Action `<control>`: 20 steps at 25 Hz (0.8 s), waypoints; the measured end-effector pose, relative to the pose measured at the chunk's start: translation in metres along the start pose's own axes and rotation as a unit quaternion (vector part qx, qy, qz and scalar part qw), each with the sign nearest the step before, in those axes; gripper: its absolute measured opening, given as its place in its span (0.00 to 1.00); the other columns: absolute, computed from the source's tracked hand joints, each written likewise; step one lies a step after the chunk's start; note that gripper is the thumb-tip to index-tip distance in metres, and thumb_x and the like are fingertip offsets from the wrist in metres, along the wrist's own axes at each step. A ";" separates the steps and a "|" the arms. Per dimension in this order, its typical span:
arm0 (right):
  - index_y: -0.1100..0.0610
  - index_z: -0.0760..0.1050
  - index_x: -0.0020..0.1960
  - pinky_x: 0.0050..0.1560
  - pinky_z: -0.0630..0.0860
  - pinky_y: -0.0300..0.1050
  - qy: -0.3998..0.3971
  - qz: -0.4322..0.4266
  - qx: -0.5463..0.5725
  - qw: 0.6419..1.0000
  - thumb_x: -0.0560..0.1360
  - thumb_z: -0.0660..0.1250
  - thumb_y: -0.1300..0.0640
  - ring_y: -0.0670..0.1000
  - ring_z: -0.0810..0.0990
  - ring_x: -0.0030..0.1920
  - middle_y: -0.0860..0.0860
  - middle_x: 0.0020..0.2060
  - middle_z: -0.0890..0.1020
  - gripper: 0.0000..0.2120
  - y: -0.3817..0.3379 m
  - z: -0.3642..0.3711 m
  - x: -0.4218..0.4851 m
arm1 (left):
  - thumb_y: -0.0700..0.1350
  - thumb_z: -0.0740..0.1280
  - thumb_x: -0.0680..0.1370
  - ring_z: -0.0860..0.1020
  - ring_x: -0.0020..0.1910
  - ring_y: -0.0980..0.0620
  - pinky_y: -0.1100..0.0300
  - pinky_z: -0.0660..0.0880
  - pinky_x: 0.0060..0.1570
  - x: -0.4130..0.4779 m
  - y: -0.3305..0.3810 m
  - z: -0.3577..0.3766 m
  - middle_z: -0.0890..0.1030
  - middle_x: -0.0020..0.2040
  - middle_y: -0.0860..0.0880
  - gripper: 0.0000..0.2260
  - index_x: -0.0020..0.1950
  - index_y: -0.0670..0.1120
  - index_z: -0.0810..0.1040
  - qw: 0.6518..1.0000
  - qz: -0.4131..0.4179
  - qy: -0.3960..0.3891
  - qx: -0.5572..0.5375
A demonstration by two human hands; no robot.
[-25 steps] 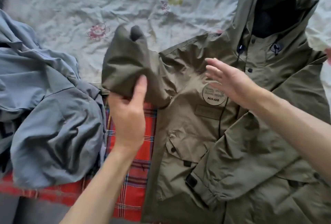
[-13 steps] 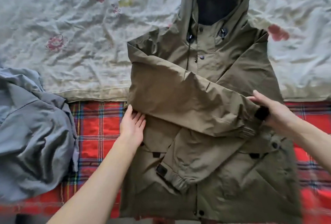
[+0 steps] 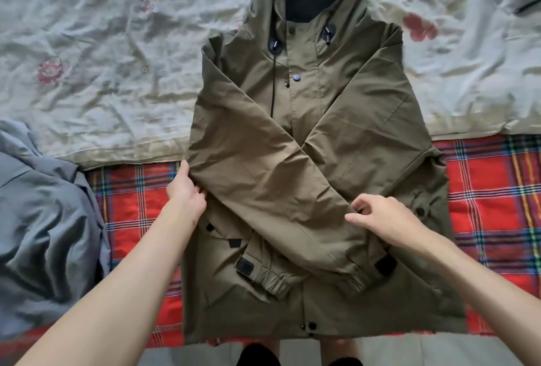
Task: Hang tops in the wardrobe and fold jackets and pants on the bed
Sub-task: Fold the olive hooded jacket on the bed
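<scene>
An olive hooded jacket [image 3: 307,119] lies front-up on the bed, hood pointing away from me. Both sleeves are folded across its chest in an X, cuffs near the lower middle. My left hand [image 3: 184,190] grips the jacket's left edge where the upper sleeve folds over, thumb on top and fingers tucked under the fabric. My right hand [image 3: 380,216] hovers over the crossed sleeves at the right, fingers loosely spread and holding nothing.
A crumpled grey garment [image 3: 44,219] lies at the left on the red plaid blanket [image 3: 491,204]. A wrinkled pale floral sheet [image 3: 102,73] covers the far half of the bed. The bed's near edge runs along the bottom.
The second sleeve has been folded across the chest over the first. My left hand moved to the jacket's left edge and took hold; my right hand let go of the cuff and shifted inward.
</scene>
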State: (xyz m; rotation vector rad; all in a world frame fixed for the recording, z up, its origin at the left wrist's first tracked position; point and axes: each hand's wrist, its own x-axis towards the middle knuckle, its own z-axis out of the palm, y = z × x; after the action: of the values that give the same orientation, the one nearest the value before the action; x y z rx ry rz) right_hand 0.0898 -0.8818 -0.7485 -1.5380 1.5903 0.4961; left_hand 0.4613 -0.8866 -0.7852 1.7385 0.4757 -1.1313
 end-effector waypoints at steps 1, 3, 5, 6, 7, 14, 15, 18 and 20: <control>0.44 0.74 0.45 0.46 0.70 0.46 0.023 0.003 -0.047 0.999 0.75 0.66 0.40 0.55 0.80 0.52 0.48 0.47 0.82 0.08 -0.005 0.003 0.001 | 0.51 0.64 0.82 0.78 0.63 0.47 0.51 0.76 0.57 -0.002 0.002 -0.001 0.78 0.67 0.47 0.18 0.69 0.45 0.73 1.000 0.004 0.001 0.003; 0.46 0.74 0.46 0.46 0.68 0.46 0.037 0.018 -0.163 0.986 0.77 0.64 0.42 0.58 0.80 0.55 0.52 0.51 0.82 0.08 -0.008 0.009 -0.002 | 0.51 0.65 0.82 0.80 0.59 0.47 0.51 0.76 0.53 0.001 0.005 -0.005 0.79 0.65 0.46 0.17 0.68 0.45 0.74 1.000 0.006 0.006 0.023; 0.48 0.75 0.50 0.48 0.71 0.47 0.050 0.017 -0.251 0.967 0.77 0.63 0.44 0.57 0.80 0.56 0.52 0.53 0.82 0.09 -0.014 0.008 -0.010 | 0.52 0.66 0.81 0.82 0.47 0.48 0.55 0.77 0.42 -0.002 0.005 -0.010 0.82 0.57 0.46 0.15 0.64 0.45 0.77 0.996 0.021 0.009 0.084; 0.50 0.74 0.53 0.49 0.72 0.47 0.070 0.006 -0.268 0.961 0.78 0.62 0.45 0.57 0.80 0.55 0.51 0.53 0.81 0.10 -0.021 0.003 -0.007 | 0.53 0.66 0.81 0.82 0.42 0.49 0.57 0.76 0.37 -0.007 0.005 -0.014 0.83 0.51 0.47 0.15 0.60 0.44 0.78 0.989 0.043 0.019 0.139; 0.50 0.73 0.54 0.49 0.73 0.48 0.097 -0.020 -0.255 0.962 0.77 0.62 0.47 0.57 0.80 0.55 0.51 0.53 0.81 0.09 -0.032 -0.002 0.000 | 0.55 0.66 0.80 0.82 0.38 0.48 0.57 0.75 0.34 -0.012 0.005 -0.020 0.84 0.45 0.48 0.15 0.56 0.44 0.80 0.971 0.084 0.042 0.220; 0.56 0.75 0.64 0.60 0.73 0.50 0.209 -0.246 0.094 0.942 0.76 0.69 0.47 0.54 0.78 0.58 0.53 0.57 0.80 0.21 -0.216 -0.058 0.104 | 0.38 0.73 0.71 0.76 0.56 0.41 0.47 0.76 0.55 0.024 0.023 -0.069 0.75 0.61 0.44 0.26 0.67 0.46 0.71 0.551 0.541 -0.081 0.630; 0.56 0.75 0.64 0.60 0.73 0.51 0.201 -0.231 0.110 0.945 0.75 0.69 0.42 0.54 0.78 0.59 0.54 0.58 0.80 0.24 -0.250 -0.066 0.122 | 0.37 0.73 0.69 0.78 0.54 0.41 0.48 0.77 0.52 0.033 0.027 -0.070 0.76 0.61 0.45 0.26 0.65 0.47 0.72 0.526 0.554 -0.101 0.638; 0.56 0.75 0.51 0.55 0.74 0.50 0.190 -0.110 0.097 0.971 0.73 0.67 0.34 0.58 0.79 0.58 0.54 0.56 0.81 0.25 -0.328 -0.088 0.168 | 0.36 0.73 0.69 0.78 0.45 0.43 0.51 0.78 0.42 0.044 0.032 -0.065 0.79 0.53 0.47 0.16 0.55 0.47 0.79 0.459 0.642 -0.101 0.606; 0.57 0.74 0.53 0.56 0.73 0.48 0.158 -0.058 0.134 0.977 0.75 0.69 0.44 0.58 0.77 0.59 0.55 0.58 0.79 0.17 -0.352 -0.092 0.204 | 0.34 0.70 0.72 0.76 0.40 0.45 0.50 0.78 0.39 0.053 0.033 -0.065 0.80 0.48 0.48 0.09 0.48 0.46 0.80 0.407 0.689 -0.112 0.589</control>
State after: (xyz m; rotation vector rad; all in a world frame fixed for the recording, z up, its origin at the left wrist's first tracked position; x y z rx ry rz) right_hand 0.4197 -1.1368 -0.7621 -1.5425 1.7097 -0.0325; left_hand 0.5422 -0.8533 -0.8074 1.9283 -2.1656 -0.1458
